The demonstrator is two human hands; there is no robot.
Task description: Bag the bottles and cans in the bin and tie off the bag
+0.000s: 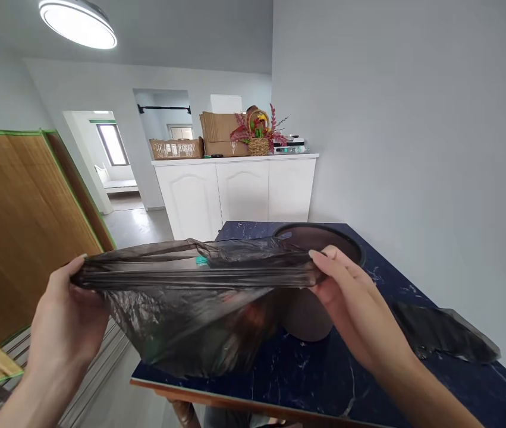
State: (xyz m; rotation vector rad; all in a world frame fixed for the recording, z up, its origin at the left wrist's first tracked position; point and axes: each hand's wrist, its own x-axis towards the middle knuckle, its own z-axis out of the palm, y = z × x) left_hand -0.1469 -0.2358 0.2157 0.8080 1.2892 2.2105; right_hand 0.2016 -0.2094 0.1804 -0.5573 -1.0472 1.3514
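A thin black plastic garbage bag [176,321] is stretched wide between my hands, its rim pulled taut. My left hand [63,312] pinches the rim at the left end, and my right hand [346,291] grips it at the right end. Blurred coloured shapes show through the sheer film; I cannot tell whether they are inside the bag or behind it. Behind my right hand stands a dark round trash bin [308,321], its wide mouth partly hidden by the bag. A small teal item [201,260] shows just past the rim.
The dark blue marbled table [297,380] meets the wall on the right. On it lies a bundle of folded black bags [446,333]. Farther back, a white cabinet [244,193] carries cardboard boxes [223,134] and a flower basket [258,145]. A wooden panel [16,208] stands at left.
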